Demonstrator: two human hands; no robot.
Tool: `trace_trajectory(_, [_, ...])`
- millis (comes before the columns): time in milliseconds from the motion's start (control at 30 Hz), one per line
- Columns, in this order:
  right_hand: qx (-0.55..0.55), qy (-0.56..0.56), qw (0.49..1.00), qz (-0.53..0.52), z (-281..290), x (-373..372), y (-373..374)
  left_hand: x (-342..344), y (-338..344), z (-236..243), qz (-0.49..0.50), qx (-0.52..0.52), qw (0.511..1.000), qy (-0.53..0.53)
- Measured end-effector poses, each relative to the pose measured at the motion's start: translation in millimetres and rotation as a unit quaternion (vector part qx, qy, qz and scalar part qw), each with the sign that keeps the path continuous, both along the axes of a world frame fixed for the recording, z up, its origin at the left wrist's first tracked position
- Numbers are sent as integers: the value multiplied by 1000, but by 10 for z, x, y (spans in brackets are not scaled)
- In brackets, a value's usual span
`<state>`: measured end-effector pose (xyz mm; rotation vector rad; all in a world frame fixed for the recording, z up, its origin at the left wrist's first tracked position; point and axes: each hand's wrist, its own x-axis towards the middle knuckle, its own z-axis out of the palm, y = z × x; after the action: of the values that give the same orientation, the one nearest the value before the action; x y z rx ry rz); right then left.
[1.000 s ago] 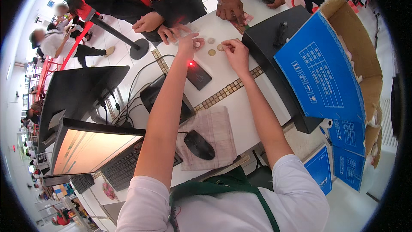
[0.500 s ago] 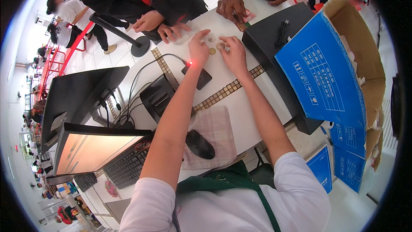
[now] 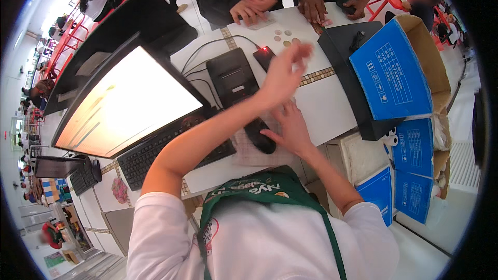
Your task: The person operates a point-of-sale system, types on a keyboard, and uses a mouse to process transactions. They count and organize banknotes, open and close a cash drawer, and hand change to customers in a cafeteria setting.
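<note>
My left hand [image 3: 286, 75] is raised over the counter, its fingers partly blurred and stretched toward several loose coins [image 3: 287, 43]. I see nothing held in it. Lower down, my right hand [image 3: 293, 128] lies open with spread fingers, its thumb at the edge of a black computer mouse [image 3: 263, 139]. The mouse rests on a checked cloth [image 3: 249, 156]. A small black device [image 3: 264, 58] with a lit red light sits left of my left fingers. Beside it stands a black receipt printer [image 3: 231, 72].
Across the counter [image 3: 327, 103], one person's hands [image 3: 251, 11] rest near a note [image 3: 263, 23]; another's hand [image 3: 313, 10] touches a pinkish note [image 3: 327, 22]. A lit monitor [image 3: 129, 109] and keyboard [image 3: 150, 155] stand left. A black metal box [image 3: 340, 72] and blue cartons [image 3: 391, 80] stand right.
My right hand has left the coins and come back beside the mouse. My left hand has drawn nearer and to the right. The coins now lie spread on the counter; the view has shifted.
</note>
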<state>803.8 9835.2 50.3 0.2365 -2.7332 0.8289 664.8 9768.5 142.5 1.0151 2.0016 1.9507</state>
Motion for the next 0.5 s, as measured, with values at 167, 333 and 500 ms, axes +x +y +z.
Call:
trace_trajectory(167, [-78,-34,996,3,-104,132,-208,918,-1351,225,-208,-164,954,137])
trace_trajectory(333, [37,23,998,46,-32,303,-477,1267,-2143,115,2,-199,972,123])
trace_trajectory(500, [167,-51,983,53,-24,399,-784,1528,-2622,-142,124,-226,953,160])
